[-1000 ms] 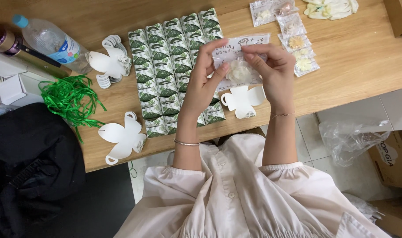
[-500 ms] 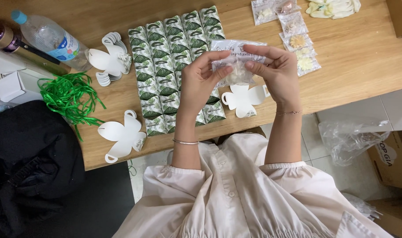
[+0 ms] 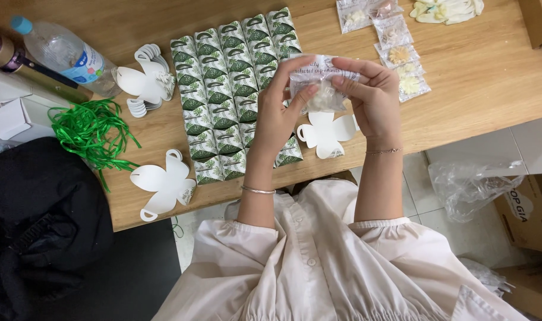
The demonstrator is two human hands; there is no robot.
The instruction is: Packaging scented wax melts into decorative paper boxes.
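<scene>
Both hands pinch one clear sachet [image 3: 322,83] holding a pale lump, raised over the wooden table [image 3: 473,89]: left hand [image 3: 277,116] grips its left edge, right hand [image 3: 372,98] its right. Green-leaf boxes [image 3: 223,89] stand in rows left; beneath lies a flat white box blank [image 3: 325,132]. Judging by this, the sachet is being readied; lowering it squarely onto that blank seems called for.

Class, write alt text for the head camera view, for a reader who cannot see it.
Both hands, left hand and right hand, pinch a small clear packet above a wooden table. Below lie rows of green leaf-print boxes and a flat white box cutout.
</scene>
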